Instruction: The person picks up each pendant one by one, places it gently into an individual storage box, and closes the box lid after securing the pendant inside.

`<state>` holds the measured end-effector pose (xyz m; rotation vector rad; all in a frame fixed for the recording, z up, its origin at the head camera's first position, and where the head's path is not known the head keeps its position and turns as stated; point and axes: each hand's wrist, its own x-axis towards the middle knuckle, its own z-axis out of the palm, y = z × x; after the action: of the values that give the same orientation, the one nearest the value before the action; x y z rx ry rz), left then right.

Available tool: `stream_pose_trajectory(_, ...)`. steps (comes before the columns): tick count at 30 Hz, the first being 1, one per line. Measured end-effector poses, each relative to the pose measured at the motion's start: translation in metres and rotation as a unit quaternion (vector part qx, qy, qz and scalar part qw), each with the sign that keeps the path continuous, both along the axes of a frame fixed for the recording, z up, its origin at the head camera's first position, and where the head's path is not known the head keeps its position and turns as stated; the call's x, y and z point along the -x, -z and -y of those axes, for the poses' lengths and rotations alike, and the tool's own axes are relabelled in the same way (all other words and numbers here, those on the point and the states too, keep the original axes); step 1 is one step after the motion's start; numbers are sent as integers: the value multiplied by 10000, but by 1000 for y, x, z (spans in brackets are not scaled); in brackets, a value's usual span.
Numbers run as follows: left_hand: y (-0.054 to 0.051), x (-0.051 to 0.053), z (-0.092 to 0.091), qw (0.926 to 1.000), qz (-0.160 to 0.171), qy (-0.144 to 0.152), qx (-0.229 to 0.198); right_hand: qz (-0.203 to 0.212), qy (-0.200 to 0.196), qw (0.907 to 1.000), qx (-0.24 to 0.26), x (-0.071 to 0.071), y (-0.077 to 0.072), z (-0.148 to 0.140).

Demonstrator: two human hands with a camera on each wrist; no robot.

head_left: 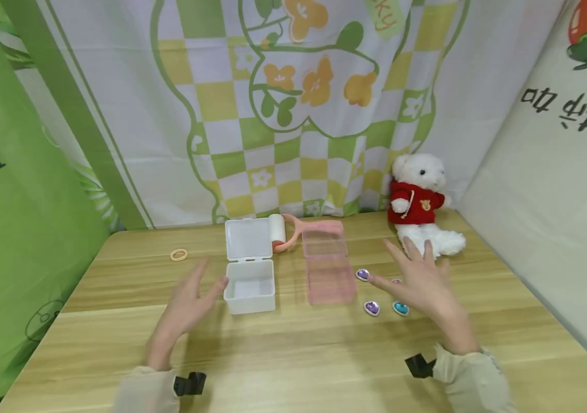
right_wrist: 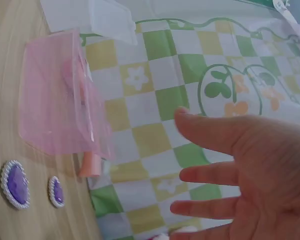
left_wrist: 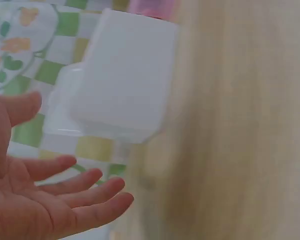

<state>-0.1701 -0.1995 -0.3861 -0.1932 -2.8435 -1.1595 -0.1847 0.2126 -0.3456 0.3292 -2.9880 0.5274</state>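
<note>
Worktop [head_left: 293,361] of pale wood is seen beneath a person's left grip [head_left: 187,310] and right grip [head_left: 422,289], with cream sleeves [head_left: 151,391] worn at both wrists. The left grip is spread wide, thumb well apart from the fingers, and nothing is held. Just to its right, a small white box [head_left: 252,303] is set with its lid tipped back; in the left wrist view, box and thumb are seen apart. Beyond the left grip's fingertips, a small pale orange ring [head_left: 173,256] is laid flat.

The right grip is likewise fanned wide, and nothing is grasped. Near its thumb, to the left, two purple gems [head_left: 362,275] edged in white are laid. A blue gem [head_left: 400,308] is placed just nearer the wearer, and a pink gem [head_left: 396,281] is partly hidden by the hand. Farther left, between both grips, a clear pink box [head_left: 330,295] is stood beside the white one, its lid back. Behind the boxes, a lint roller [head_left: 277,228] is laid. Beyond the right grip's fingertips, a white plush bear [head_left: 417,203] in red is seated.
</note>
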Motion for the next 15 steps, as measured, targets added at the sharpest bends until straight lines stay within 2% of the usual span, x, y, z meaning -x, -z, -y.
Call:
stream_pose_trajectory(2,17,4,-1,9948,439,-146,-905,-173,-216,9983,516,6,6,2)
stream_pose_trajectory(3,25,6,-2,9881,702,-283,-1338,-240,-327,9960,799,11,8,2)
stream_pose_trajectory(5,37,11,-4,9698,1067,-491,-2140,-292,-459,9882,1430,23,16,3)
stream_pose_trajectory(8,46,18,-4,9392,1276,-646,-3121,-54,-404,9774,2076,47,32,4)
stream_pose_trajectory(10,49,24,-5,9261,1312,-561,-3492,305,-326,9687,2442,65,45,2)
stream_pose_trajectory(11,50,26,-5,9222,1314,-480,-3605,540,-258,9629,2631,73,51,0)
stream_pose_trajectory(15,55,31,-5,9172,1270,-122,-3774,1407,-17,9356,3239,95,70,-9)
